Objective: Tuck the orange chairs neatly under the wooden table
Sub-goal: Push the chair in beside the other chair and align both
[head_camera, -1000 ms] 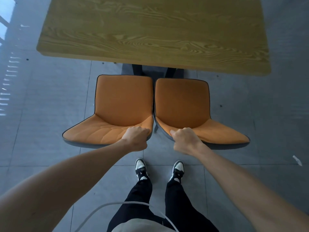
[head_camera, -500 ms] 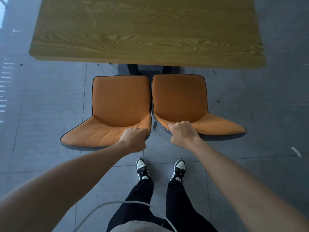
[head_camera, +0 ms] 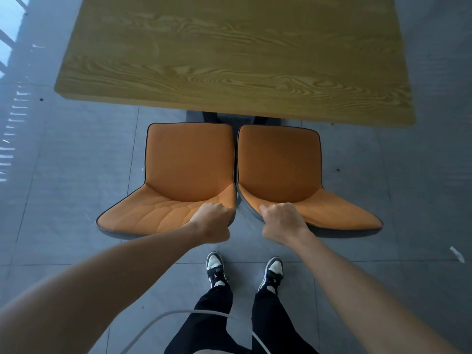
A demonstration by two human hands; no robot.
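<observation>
Two orange chairs stand side by side in front of the wooden table (head_camera: 229, 54), seats pointing toward it. The left orange chair (head_camera: 189, 159) has my left hand (head_camera: 213, 222) closed around the top edge of its backrest, near the inner corner. The right orange chair (head_camera: 278, 162) is gripped the same way by my right hand (head_camera: 281, 222). The front edges of both seats lie just short of the table's near edge, with dark table legs showing between. The chairs' own legs are hidden beneath the seats.
Grey floor tiles (head_camera: 76, 200) surround the chairs. My feet in black-and-white shoes (head_camera: 217, 269) stand just behind the backrests. A white cable (head_camera: 158, 323) curves across my lap area. A small white scrap (head_camera: 457, 254) lies on the floor at the right.
Both chairs have slid slightly toward the table with my hands still gripping their backrests; the view has shifted a little.
</observation>
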